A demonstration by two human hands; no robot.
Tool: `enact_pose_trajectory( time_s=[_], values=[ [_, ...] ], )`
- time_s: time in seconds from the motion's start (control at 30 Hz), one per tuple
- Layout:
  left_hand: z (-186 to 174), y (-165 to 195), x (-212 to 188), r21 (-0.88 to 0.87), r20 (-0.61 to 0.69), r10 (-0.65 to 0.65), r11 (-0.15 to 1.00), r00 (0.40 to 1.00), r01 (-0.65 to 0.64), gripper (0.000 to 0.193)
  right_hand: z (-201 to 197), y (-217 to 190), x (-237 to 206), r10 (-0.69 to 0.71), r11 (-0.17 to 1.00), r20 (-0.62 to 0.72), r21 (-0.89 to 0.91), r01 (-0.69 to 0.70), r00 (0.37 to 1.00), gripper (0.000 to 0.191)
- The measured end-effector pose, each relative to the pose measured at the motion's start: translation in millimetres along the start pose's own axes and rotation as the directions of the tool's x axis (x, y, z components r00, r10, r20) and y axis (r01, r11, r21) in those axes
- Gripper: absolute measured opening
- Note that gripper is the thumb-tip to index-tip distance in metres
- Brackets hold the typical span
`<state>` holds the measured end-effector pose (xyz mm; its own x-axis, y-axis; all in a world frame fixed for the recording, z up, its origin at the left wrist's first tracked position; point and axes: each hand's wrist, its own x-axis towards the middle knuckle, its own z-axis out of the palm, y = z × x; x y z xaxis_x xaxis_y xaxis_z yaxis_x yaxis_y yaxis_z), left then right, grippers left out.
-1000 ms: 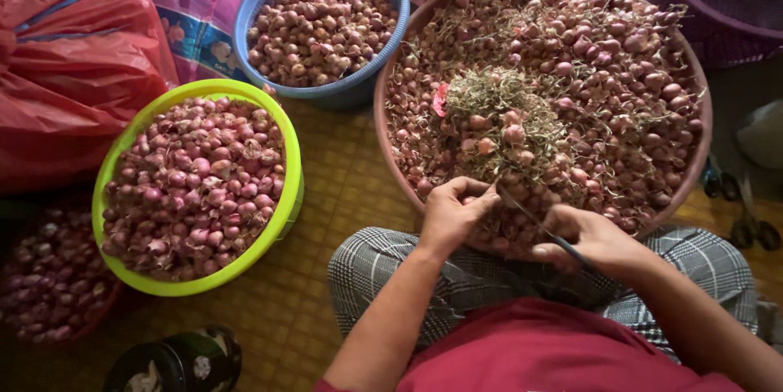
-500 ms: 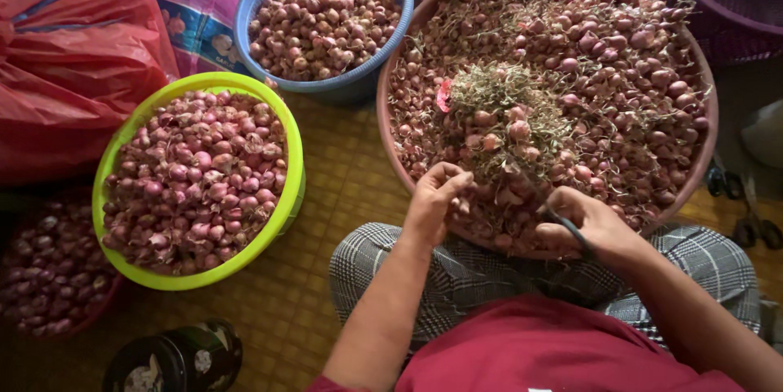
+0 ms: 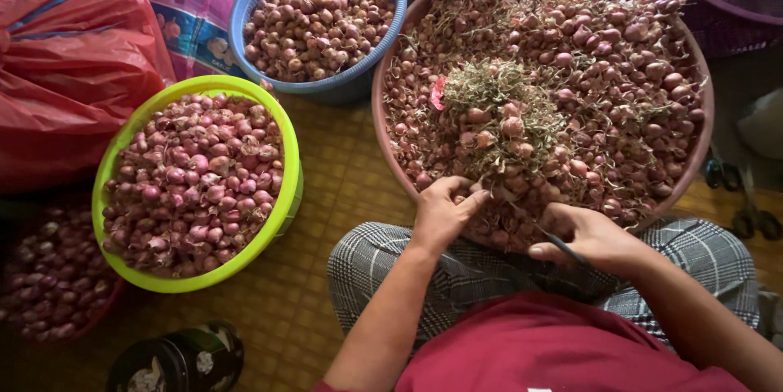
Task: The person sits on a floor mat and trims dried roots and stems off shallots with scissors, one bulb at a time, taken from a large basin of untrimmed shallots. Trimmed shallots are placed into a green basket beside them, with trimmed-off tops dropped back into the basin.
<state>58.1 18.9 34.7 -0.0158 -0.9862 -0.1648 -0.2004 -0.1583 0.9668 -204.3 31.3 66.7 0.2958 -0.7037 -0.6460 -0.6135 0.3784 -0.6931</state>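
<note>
A wide brown tray [image 3: 383, 143] in front of me is heaped with small red shallots [image 3: 603, 82], with a tuft of dry roots and stems [image 3: 497, 106] in its middle. My left hand [image 3: 444, 212] is at the tray's near edge, fingers pinched around a shallot from the pile. My right hand [image 3: 587, 237] rests beside it over my checked trouser leg and grips a small dark-handled knife [image 3: 563, 243], blade towards the left hand.
A lime-green basin [image 3: 281, 127] of peeled-looking shallots sits at my left, a blue basket [image 3: 245, 0] of shallots behind it. Red and pink plastic sacks [image 3: 73, 74] fill the far left. A purple basket [image 3: 718, 8] stands far right, a dark tin [image 3: 183, 359] near my knee, scissors [image 3: 750, 212] at right.
My left hand dipped to the tray's near edge and closed on a shallot. The right hand with the knife shifted slightly lower and closer to me.
</note>
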Motion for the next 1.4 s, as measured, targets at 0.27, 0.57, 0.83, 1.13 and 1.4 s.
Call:
enact_pose_trajectory(
  time_s=[0.27, 0.57, 0.83, 1.13, 1.4],
  values=[
    [3, -16, 5, -0.166, 0.178, -0.092, 0.979, 0.980, 0.122, 0.028, 19, -14, 30, -0.041, 0.959, -0.013, 0.281, 0.043, 0.999, 0.053],
    [-35, 2, 42, -0.153, 0.030, 0.117, 0.982, 0.993, -0.111, 0.029, 6, -13, 27, -0.152, 0.955, -0.088, 0.244, 0.169, 0.984, 0.047],
    [-103, 103, 122, 0.638, -0.258, 0.760, 0.598, 0.597, -0.485, 0.061, -11, 10, 30, -0.083, 0.952, -0.203, 0.273, 0.138, 0.976, 0.050],
    [20, 72, 29, 0.550, 0.184, 0.615, 0.583, 0.767, -0.598, 0.020, -30, 44, 29, -0.228, 0.880, -0.214, 0.372, 0.295, 0.950, 0.045],
    [40, 54, 34, 0.557, 0.175, 0.593, 0.598, 0.786, -0.575, 0.014, -18, 48, -2, -0.093, 0.918, -0.032, 0.384, 0.098, 0.995, 0.046]
  ],
)
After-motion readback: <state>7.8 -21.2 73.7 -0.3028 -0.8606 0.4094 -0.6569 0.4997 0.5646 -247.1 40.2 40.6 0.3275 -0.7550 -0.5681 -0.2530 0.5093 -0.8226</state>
